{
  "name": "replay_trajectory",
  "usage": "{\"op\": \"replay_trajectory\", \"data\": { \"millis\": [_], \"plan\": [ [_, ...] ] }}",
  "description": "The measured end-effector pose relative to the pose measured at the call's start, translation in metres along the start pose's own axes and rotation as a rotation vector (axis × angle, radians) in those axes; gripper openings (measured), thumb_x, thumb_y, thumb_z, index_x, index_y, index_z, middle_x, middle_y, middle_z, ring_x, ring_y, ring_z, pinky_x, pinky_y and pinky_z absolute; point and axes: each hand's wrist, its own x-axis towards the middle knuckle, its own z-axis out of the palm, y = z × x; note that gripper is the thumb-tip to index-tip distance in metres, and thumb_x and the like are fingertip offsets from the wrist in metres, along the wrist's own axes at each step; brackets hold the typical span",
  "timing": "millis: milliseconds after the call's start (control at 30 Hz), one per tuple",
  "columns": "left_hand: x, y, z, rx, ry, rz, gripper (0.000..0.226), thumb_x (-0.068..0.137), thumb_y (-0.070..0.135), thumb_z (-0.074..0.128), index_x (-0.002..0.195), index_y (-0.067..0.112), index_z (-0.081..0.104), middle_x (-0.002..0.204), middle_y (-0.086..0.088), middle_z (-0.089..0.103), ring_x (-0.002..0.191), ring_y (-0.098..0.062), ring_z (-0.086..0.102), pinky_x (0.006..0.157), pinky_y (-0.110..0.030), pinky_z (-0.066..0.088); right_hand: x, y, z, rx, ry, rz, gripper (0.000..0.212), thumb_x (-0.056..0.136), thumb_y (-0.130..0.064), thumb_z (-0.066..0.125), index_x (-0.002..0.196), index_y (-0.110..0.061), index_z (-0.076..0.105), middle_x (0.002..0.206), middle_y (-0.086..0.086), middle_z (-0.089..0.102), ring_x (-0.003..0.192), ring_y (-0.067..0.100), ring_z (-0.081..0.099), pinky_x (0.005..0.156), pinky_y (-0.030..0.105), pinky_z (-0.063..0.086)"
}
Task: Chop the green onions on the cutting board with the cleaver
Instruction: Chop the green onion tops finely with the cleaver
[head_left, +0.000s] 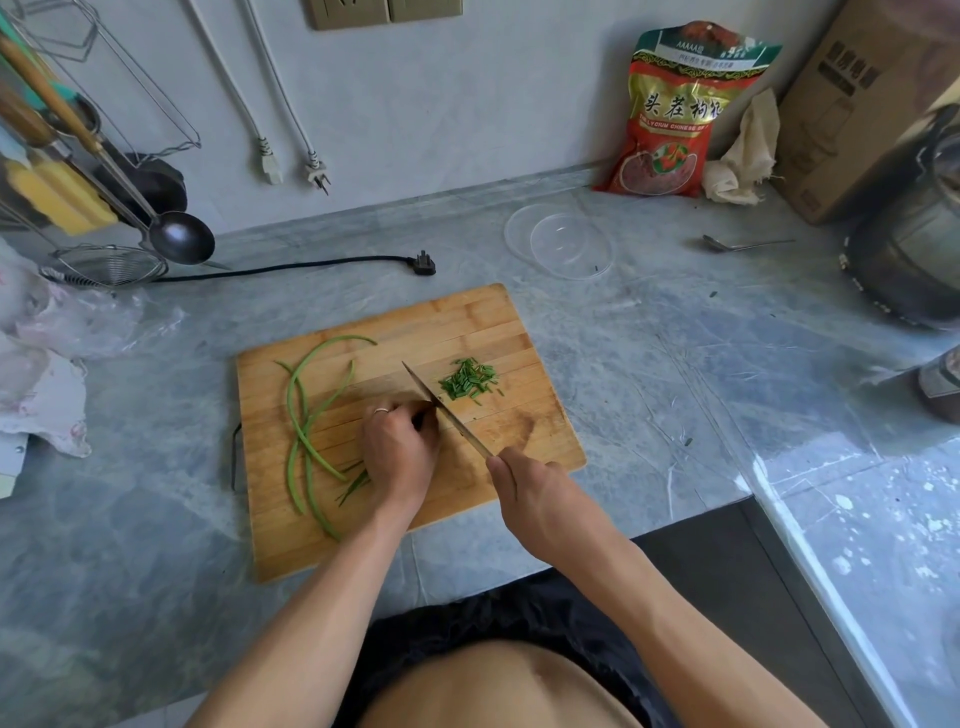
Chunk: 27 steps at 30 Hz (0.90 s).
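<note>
A bamboo cutting board (467, 322) lies on the grey marble counter. Long green onion stalks (304, 415) curl across its left half. A small heap of chopped green pieces (470, 380) sits right of the blade. My right hand (535, 493) grips the cleaver's handle; the cleaver blade (447, 413) is seen edge-on, running diagonally over the board. My left hand (400, 452), a ring on one finger, is curled over a bunch of green onions right beside the blade; thin green ends (356, 483) stick out behind it. The cut end is hidden under the fingers.
A clear plastic bowl (558, 241) and a metal spoon (743, 244) lie behind the board. A black plug and cord (423, 262), a ladle and strainer rack (130, 244), plastic bags (62, 332), a red goji bag (675, 109), a cardboard box and a dark pot (909, 249) ring the counter.
</note>
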Motion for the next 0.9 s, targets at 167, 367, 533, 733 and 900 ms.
{"op": "replay_trajectory", "data": {
  "millis": [167,367,533,733,900],
  "plan": [
    [0.002,-0.002,0.000,-0.032,-0.011,0.023,0.022,0.083,0.029,0.058,0.083,0.022,0.078,0.072,-0.008,0.068,0.069,-0.032,0.057,0.062,-0.033,0.041,0.003,-0.006,-0.003,-0.003,-0.012,-0.005,0.034,0.104,-0.042,0.027,0.088,-0.016,0.042,0.061,0.007,0.045,0.051,0.027,0.040,0.045,0.034,0.031],
    [0.004,0.001,0.000,0.049,-0.009,-0.005,0.016,0.082,0.012,0.064,0.086,0.017,0.079,0.079,-0.012,0.066,0.076,-0.033,0.054,0.064,-0.030,0.030,0.005,0.000,0.006,0.025,0.012,0.002,0.032,0.103,-0.042,0.026,0.086,-0.019,0.038,0.057,0.006,0.042,0.045,0.025,0.034,0.043,0.031,0.022],
    [0.002,-0.004,0.003,0.039,-0.033,-0.013,0.016,0.083,0.016,0.062,0.081,0.016,0.078,0.079,-0.010,0.065,0.075,-0.033,0.054,0.061,-0.034,0.037,0.015,-0.009,0.011,0.058,-0.005,0.030,0.033,0.104,-0.041,0.027,0.087,-0.016,0.040,0.057,0.005,0.043,0.045,0.022,0.036,0.043,0.031,0.021],
    [0.002,-0.005,0.002,-0.005,-0.034,-0.001,0.017,0.084,0.024,0.061,0.085,0.022,0.078,0.078,-0.009,0.066,0.070,-0.032,0.056,0.058,-0.039,0.046,0.016,-0.009,-0.009,-0.040,-0.112,0.061,0.028,0.105,-0.039,0.022,0.101,-0.018,0.040,0.069,-0.002,0.038,0.057,0.017,0.037,0.057,0.030,0.034],
    [0.001,-0.006,0.003,0.023,-0.028,-0.003,0.016,0.083,0.017,0.062,0.083,0.015,0.078,0.081,-0.011,0.065,0.073,-0.035,0.055,0.062,-0.040,0.045,0.011,-0.003,0.010,0.082,-0.018,0.046,0.032,0.104,-0.042,0.025,0.089,-0.018,0.039,0.062,0.006,0.046,0.051,0.028,0.041,0.051,0.045,0.038]
  ]
}}
